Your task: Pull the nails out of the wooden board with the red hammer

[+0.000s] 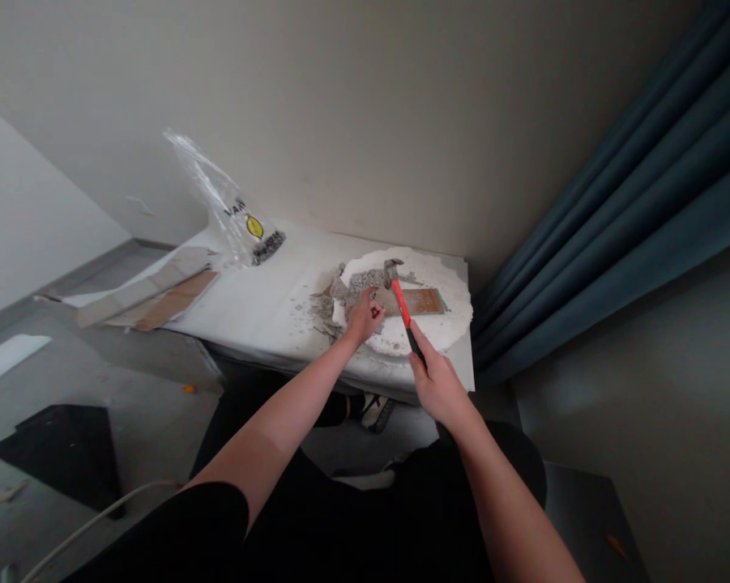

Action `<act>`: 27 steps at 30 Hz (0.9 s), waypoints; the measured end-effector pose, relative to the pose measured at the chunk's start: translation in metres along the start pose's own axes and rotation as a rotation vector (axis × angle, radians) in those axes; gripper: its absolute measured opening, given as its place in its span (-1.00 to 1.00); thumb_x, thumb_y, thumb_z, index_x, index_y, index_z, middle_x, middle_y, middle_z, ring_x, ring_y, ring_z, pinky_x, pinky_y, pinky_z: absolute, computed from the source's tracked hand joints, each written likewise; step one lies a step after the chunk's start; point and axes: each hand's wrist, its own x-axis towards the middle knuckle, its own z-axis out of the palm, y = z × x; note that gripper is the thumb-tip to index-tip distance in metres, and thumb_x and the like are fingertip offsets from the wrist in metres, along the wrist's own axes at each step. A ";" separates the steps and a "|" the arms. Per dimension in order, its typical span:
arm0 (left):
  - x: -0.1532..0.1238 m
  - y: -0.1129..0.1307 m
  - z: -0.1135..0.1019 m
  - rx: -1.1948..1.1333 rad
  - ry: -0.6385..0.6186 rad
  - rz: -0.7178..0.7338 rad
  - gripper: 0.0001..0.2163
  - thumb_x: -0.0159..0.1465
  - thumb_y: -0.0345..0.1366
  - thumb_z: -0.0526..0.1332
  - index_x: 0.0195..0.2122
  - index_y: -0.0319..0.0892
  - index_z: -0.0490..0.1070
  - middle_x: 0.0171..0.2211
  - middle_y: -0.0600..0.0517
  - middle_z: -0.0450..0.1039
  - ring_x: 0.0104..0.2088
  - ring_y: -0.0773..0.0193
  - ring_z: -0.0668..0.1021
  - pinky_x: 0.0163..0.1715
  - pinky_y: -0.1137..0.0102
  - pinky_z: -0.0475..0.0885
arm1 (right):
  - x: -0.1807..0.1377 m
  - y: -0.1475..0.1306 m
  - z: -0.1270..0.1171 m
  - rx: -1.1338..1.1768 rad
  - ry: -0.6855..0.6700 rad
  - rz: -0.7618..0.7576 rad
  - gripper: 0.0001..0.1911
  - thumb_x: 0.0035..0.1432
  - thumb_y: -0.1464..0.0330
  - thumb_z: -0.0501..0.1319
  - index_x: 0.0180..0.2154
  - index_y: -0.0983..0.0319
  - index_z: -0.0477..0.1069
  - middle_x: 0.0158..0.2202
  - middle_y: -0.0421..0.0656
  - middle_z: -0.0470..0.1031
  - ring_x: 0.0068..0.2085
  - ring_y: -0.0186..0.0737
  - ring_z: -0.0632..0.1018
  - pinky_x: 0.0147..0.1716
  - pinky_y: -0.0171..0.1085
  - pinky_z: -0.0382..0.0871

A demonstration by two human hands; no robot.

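Observation:
My right hand (437,379) is wrapped round the dark grip of a claw hammer (403,303) with a red-orange shaft. The metal head is over a small heap of grey rubble (370,281). Close by on its left, my left hand (363,319) has its fingers curled together above the rubble's near side. Whatever may be between those fingertips is too small to make out. A flat brown board (425,301) with a greenish end lies to the right of the hammer. Beneath these is a round, rough-edged white slab (455,324).
The slab rests on a white-covered low bench (255,300) against the wall, with grey crumbs scattered leftward. A clear plastic bag (236,214) and cardboard pieces (176,301) are at left. A blue curtain (595,186) hangs right. Black panels (66,453) lie on the floor.

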 end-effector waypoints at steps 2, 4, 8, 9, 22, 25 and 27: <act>0.000 0.000 0.000 -0.008 -0.001 -0.002 -0.45 0.25 -0.42 0.27 0.26 -0.20 0.19 -0.46 0.17 0.46 -0.44 0.29 0.53 -0.32 0.40 0.41 | 0.000 0.000 0.000 -0.013 -0.014 -0.003 -0.30 0.41 0.32 0.02 0.51 0.22 0.03 -0.04 0.09 0.63 -0.07 0.08 0.64 0.04 0.04 0.45; -0.001 -0.001 0.001 -0.011 0.001 -0.005 -0.46 0.25 -0.43 0.26 0.26 -0.20 0.20 -0.45 0.16 0.46 -0.43 0.29 0.53 -0.32 0.40 0.41 | 0.000 0.001 0.000 -0.012 -0.024 -0.001 -0.31 0.40 0.32 0.02 0.50 0.23 0.08 -0.02 0.10 0.62 -0.04 0.09 0.63 0.05 0.03 0.44; 0.000 -0.003 0.002 0.002 -0.008 -0.004 -0.46 0.24 -0.44 0.25 0.25 -0.23 0.20 -0.47 0.17 0.45 -0.45 0.28 0.52 -0.33 0.38 0.42 | 0.000 0.002 -0.001 0.030 -0.002 -0.009 -0.32 0.41 0.30 0.01 0.50 0.19 0.05 -0.04 0.07 0.63 -0.05 0.07 0.63 0.01 0.01 0.46; 0.000 -0.003 0.002 0.006 -0.005 -0.007 -0.46 0.23 -0.44 0.26 0.25 -0.23 0.21 -0.48 0.17 0.45 -0.45 0.27 0.53 -0.33 0.38 0.42 | 0.000 0.002 -0.001 0.031 -0.004 -0.014 -0.32 0.41 0.31 0.01 0.50 0.20 0.05 -0.02 0.07 0.63 -0.03 0.08 0.62 0.02 0.01 0.46; 0.001 -0.001 0.001 0.013 0.001 -0.013 -0.50 0.23 -0.44 0.27 0.19 -0.20 0.24 -0.46 0.15 0.46 -0.43 0.24 0.54 -0.32 0.37 0.41 | 0.001 0.002 0.005 0.024 -0.017 0.033 -0.32 0.39 0.32 0.02 0.49 0.24 0.10 -0.03 0.08 0.62 -0.07 0.09 0.63 0.03 0.05 0.47; 0.001 -0.001 0.001 -0.006 -0.013 0.000 -0.51 0.23 -0.44 0.26 0.19 -0.20 0.24 -0.48 0.17 0.44 -0.45 0.26 0.52 -0.33 0.38 0.40 | 0.001 0.003 0.005 0.058 0.005 0.028 -0.32 0.42 0.31 0.01 0.51 0.18 0.04 0.00 0.06 0.62 -0.02 0.06 0.63 0.06 0.03 0.45; 0.001 -0.001 0.001 -0.002 -0.002 -0.003 -0.51 0.23 -0.43 0.28 0.19 -0.19 0.25 -0.48 0.17 0.43 -0.44 0.25 0.53 -0.33 0.38 0.40 | 0.001 0.003 0.005 0.048 0.003 0.013 -0.31 0.41 0.31 0.02 0.50 0.20 0.05 0.03 0.07 0.61 0.06 0.07 0.61 0.12 0.03 0.42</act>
